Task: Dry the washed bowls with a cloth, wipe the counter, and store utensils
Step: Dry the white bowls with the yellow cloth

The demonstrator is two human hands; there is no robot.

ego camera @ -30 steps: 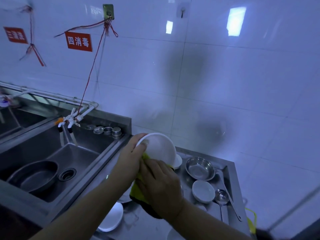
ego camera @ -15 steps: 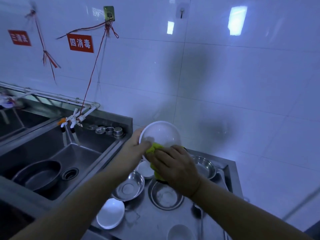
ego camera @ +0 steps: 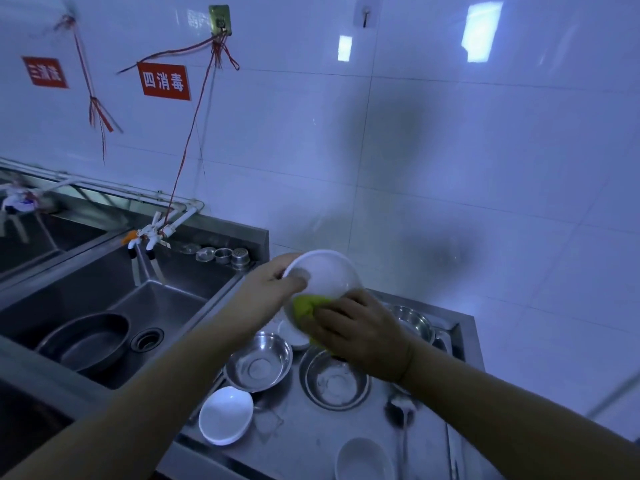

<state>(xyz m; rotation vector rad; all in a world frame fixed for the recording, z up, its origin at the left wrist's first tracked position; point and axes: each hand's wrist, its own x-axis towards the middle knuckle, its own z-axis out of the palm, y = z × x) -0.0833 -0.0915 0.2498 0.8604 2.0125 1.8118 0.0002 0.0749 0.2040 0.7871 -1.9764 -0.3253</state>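
**White bowl mid-dry, held above the counter**

White bowl [ego camera: 323, 273] is up in the air over the back part of the steel counter [ego camera: 298, 431], tilted so its inside faces the camera. The left hand [ego camera: 268, 289] grasps it at the rim, thumb inside and fingers behind. The right hand [ego camera: 360, 332] is clenched around a yellow-green cloth [ego camera: 304, 306] and presses it against the bowl's lower edge.

The drying step looks to be in hand, and early in the task: several other vessels wait on the counter. Two steel bowls [ego camera: 258, 360] sit side by side near its middle, a third steel bowl [ego camera: 412, 322] stands toward the back right corner, a small white dish [ego camera: 225, 415] lies near the front left edge, and another white bowl [ego camera: 363, 459] sits at the front edge. A ladle [ego camera: 401, 410] lies along the right side.

Next, the cloth probably needs to sweep round the rest of the inside and the outer wall while the left hand turns the bowl. Then the bowl can be set down dry, apart from the wet ones. Counter wiping and utensil storing appear not yet begun.
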